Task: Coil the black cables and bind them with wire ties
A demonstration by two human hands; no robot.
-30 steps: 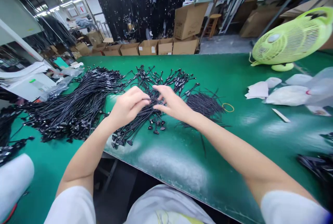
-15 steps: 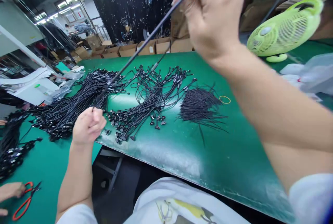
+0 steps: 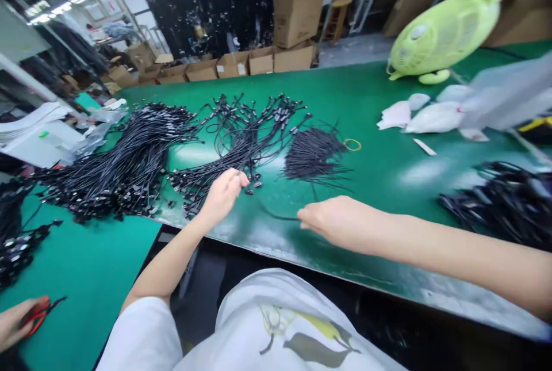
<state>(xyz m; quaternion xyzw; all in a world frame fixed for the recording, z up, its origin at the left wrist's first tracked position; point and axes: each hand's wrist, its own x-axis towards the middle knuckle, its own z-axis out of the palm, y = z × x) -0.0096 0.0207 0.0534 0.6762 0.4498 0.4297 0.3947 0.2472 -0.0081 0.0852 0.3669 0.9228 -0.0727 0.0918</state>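
One thin, dark, bendy strip [image 3: 281, 217] is pinched in the right hand [image 3: 334, 220], curving toward the left hand [image 3: 224, 194], whose fingers are bent inward; whether they grip anything, I cannot tell. That left hand blocks part of a fanned bunch of black cables [image 3: 241, 146] on the glossy green counter [image 3: 379, 187]. Beside it, wiry black strands [image 3: 313, 152] form a flat, bristly pile near a thin yellow loop [image 3: 352, 145]. Rope-like, a bigger cable heap [image 3: 129, 158] crowds the left; rightward sit a rounded lime-green fan [image 3: 444, 31] and translucent plastic [image 3: 500, 98]. A co-worker's hand [image 3: 15, 326] holds a red-handled tool [image 3: 38, 322].
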